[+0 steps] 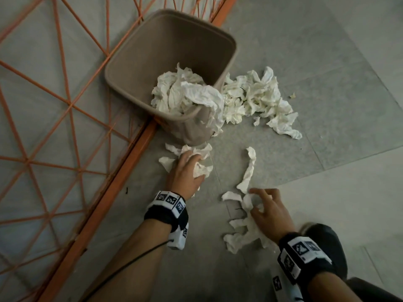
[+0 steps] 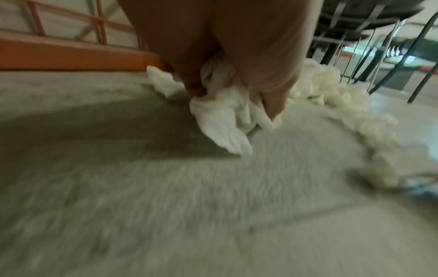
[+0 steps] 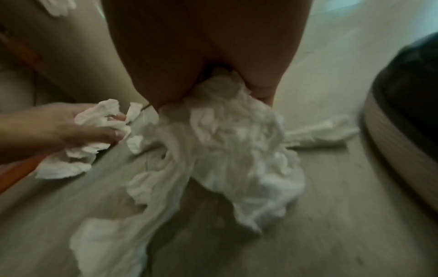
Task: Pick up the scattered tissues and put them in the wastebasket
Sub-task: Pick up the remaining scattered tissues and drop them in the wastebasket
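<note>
A taupe wastebasket (image 1: pixel 139 62) stands on the grey floor against an orange beam, with crumpled white tissues (image 1: pixel 181 92) heaped in its near corner and one draped over the rim. More tissues (image 1: pixel 257 97) lie piled just right of it. My left hand (image 1: pixel 196 164) grips a wad of tissue (image 2: pixel 227 120) on the floor at the basket's foot. Nearer to me, my right hand (image 1: pixel 259 203) curls its fingers into another bunch of tissues (image 3: pixel 237 140). A long twisted strip (image 1: pixel 248 168) lies between the two hands.
An orange metal beam (image 1: pixel 122 171) with a lattice frame runs diagonally along the left. A black shoe (image 1: pixel 325 243) sits just right of my right wrist. Dark chair legs (image 2: pixel 379 56) stand beyond the far tissue pile. Small scraps dot the tiles.
</note>
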Available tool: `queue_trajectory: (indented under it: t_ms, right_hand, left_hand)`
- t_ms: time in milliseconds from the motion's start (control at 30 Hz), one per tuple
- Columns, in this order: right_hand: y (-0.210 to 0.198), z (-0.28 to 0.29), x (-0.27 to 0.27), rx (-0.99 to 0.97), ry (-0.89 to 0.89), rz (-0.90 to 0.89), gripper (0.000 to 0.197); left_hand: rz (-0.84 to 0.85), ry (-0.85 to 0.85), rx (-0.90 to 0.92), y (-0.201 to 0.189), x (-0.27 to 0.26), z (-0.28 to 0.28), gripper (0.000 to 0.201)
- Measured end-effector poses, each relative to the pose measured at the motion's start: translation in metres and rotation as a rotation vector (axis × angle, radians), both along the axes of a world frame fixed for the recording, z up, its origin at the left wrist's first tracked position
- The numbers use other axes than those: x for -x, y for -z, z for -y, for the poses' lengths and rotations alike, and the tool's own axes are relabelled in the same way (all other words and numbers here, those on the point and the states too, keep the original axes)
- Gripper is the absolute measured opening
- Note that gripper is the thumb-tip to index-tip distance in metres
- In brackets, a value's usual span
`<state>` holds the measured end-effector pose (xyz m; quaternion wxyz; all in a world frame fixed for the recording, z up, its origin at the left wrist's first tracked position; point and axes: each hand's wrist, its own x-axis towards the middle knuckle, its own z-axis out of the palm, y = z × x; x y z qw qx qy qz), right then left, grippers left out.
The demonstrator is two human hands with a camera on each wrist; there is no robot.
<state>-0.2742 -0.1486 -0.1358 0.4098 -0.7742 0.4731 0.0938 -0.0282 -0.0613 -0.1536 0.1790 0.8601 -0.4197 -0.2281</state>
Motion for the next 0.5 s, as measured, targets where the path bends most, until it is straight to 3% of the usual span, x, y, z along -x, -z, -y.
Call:
queue_trajectory:
  t_ms: [100, 233, 367, 500]
  right_hand:
    - [0.009, -0.017, 0.008, 0.044, 0.036, -0.05, 0.046]
    - [0.019, -0.033, 0.008, 0.105, -0.034, -0.101, 0.031]
    - [0.026, -0.032, 0.006, 0.124, 0.06, 0.0, 0.02]
    - [0.018, -0.018, -0.001, 0.181, 0.185, 0.157, 0.015]
  left_hand:
    - [0.035, -0.031, -0.05, 0.003, 0.008, 0.001, 0.054]
    - [0.064, -0.018, -0.013, -0.003, 0.016, 0.007, 0.016]
    - [0.09, -0.019, 0.065, -0.014, 0.03, 0.019, 0.022]
    - [0.041, 0.084, 0.188, -0.034, 0.043, 0.042, 0.029]
